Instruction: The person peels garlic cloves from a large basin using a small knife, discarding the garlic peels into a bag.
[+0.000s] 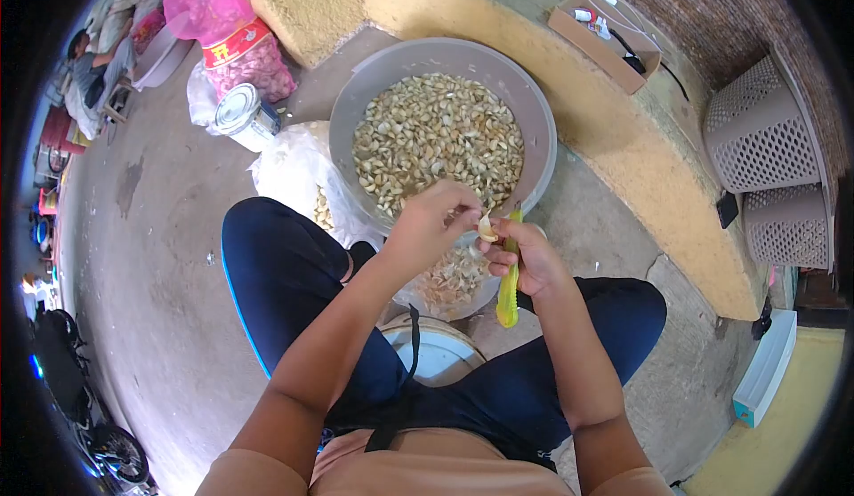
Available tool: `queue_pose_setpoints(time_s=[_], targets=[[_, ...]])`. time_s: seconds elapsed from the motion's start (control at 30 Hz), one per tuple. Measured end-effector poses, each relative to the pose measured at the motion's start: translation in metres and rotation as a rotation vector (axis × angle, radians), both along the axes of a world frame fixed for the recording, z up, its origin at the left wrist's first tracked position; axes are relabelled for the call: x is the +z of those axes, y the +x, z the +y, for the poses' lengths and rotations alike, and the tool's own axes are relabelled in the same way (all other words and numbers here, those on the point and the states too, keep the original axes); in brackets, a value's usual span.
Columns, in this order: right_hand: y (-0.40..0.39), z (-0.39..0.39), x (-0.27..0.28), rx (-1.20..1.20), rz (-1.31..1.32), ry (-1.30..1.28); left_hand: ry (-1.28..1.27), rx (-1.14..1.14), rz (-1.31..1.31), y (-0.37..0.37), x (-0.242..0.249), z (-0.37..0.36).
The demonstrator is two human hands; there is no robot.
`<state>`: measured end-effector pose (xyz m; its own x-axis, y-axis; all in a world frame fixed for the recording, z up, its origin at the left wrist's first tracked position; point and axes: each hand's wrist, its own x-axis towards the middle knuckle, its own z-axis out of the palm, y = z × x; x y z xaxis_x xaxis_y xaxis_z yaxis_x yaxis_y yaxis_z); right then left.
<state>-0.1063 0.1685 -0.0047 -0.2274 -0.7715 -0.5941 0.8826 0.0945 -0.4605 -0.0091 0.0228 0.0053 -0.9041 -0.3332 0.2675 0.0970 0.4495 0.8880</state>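
My right hand (531, 258) wraps round a yellow-green utility knife (508, 296), its blade end pointing up and away from me. Between that hand's thumb and fingertips is a pale garlic clove (487, 229). My left hand (433, 222) comes in from the other side, thumb and forefinger pinched at the clove's upper edge. Just beyond both hands stands a wide grey basin (536, 120) holding many garlic cloves (440, 136). Below the hands sits a clear container of papery garlic skins (452, 281), partly covered by my right hand.
A white plastic bag (298, 165) with cloves lies left of the basin, near a lidded pail (245, 118) and pink mesh sacks (253, 64). A low yellow ledge (614, 171) carries a cardboard box (605, 47). Grey crates (765, 131) stand right. Another person (89, 69) sits far left.
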Motion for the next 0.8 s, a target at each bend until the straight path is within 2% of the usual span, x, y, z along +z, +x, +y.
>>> queue_pose_setpoints(time_s=[0.1,0.2,0.4,0.5,0.8], targets=[[-0.001,0.0,0.005,-0.001,0.012,0.007,0.047,-0.163,-0.151,0.003,0.017,0.005],[-0.001,0.0,0.005,-0.031,0.045,0.06,0.015,-0.231,-0.011,0.003,0.001,0.002],[0.004,-0.003,0.008,-0.021,0.133,0.109,0.062,-0.195,-0.086,0.003,0.002,0.0],[0.002,-0.002,0.004,-0.024,0.097,0.08,0.152,-0.156,-0.195,0.004,0.007,0.001],[0.002,-0.002,0.0,-0.021,0.06,0.054,0.117,-0.089,-0.121,0.001,-0.005,0.005]])
